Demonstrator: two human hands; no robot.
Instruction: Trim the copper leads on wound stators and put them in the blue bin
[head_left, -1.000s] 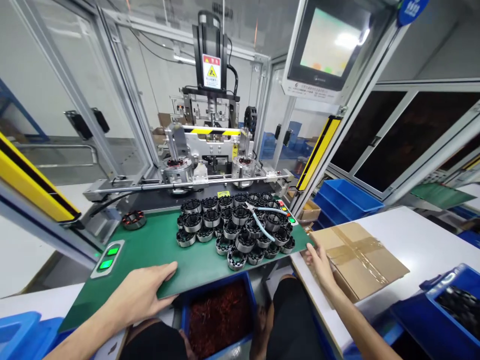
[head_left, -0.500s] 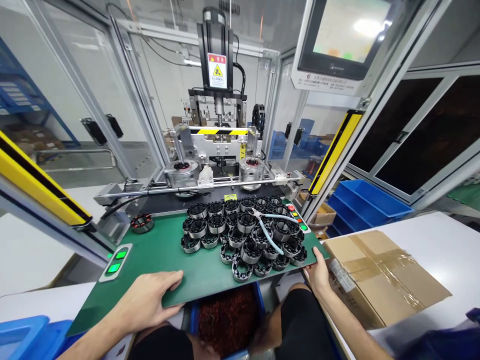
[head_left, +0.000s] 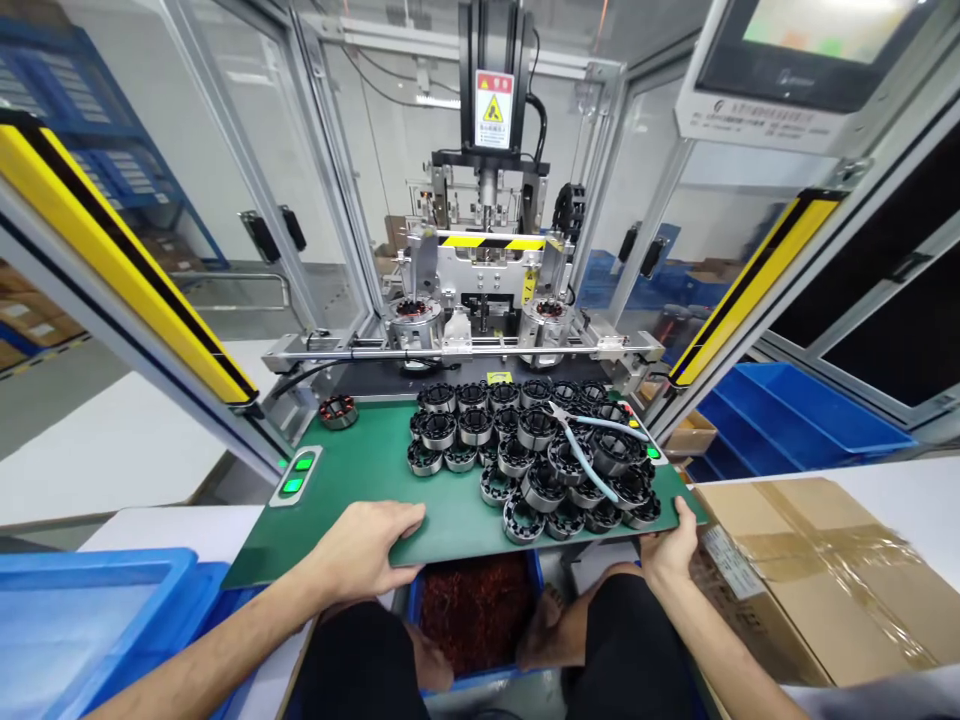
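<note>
My left hand (head_left: 375,545) grips the front edge of the green work surface (head_left: 360,480), thumb on top and fingers beneath. At the surface's right front corner, my right hand (head_left: 671,540) holds the edge the same way. Several black-and-silver ring parts (head_left: 544,485) are piled between the hands, toward the right, some stacked. Pliers with light blue handles (head_left: 589,465) lie open on top of the pile. One ring part with red windings (head_left: 338,411) sits alone at the back left of the surface.
Behind the surface stands a machine (head_left: 487,265) with two round fixtures holding red-wound parts. Yellow light-curtain posts (head_left: 757,285) flank it. A cardboard box (head_left: 832,560) is at right, blue bins (head_left: 90,620) at left. Below, a blue crate (head_left: 480,610) holds dark red material.
The camera view has shifted, so the machine and surface appear farther right. Both hands keep their hold on the edge. The pile and pliers look unmoved on the surface.
</note>
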